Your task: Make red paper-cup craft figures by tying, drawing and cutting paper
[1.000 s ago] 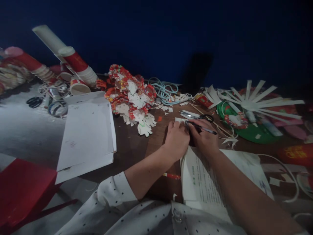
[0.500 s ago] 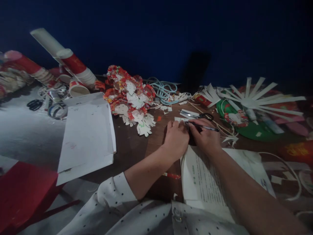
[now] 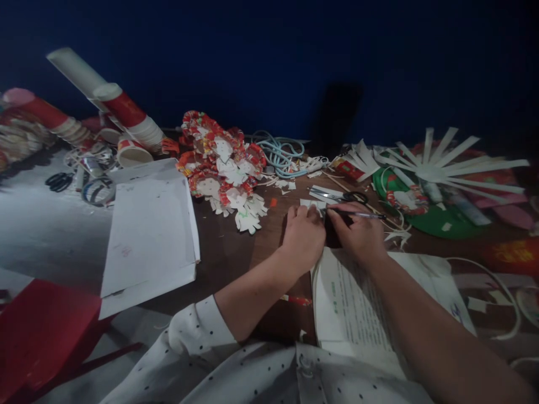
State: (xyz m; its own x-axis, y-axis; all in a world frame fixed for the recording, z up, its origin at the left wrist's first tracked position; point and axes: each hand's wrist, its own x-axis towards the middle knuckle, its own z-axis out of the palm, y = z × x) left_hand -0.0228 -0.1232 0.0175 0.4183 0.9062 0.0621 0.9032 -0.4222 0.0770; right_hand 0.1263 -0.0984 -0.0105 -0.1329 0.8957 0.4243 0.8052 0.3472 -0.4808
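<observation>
My right hand point(image 3: 362, 238) grips a pen point(image 3: 366, 215) between thumb and fingers, its tip close to a small piece of white paper point(image 3: 311, 203). With fingers curled, my left hand point(image 3: 302, 238) presses that paper onto the brown table. The two hands are almost side by side, and the fingers hide part of the paper. Just beyond them lie scissors point(image 3: 339, 196) with black handles. An open book point(image 3: 349, 303) of printed pages rests under my right forearm.
Red paper crafts with white cut-outs point(image 3: 227, 163) are heaped beside a light blue cord point(image 3: 282, 154). Left are a white board point(image 3: 151, 230), stacked paper cups point(image 3: 130, 115) and a tape roll point(image 3: 99, 191). A cup cut into strips point(image 3: 433, 174) stands right, over a green disc point(image 3: 446, 221).
My right hand has shifted slightly right with the pen, which lies a little flatter and further from the left fingers. The left hand stays put.
</observation>
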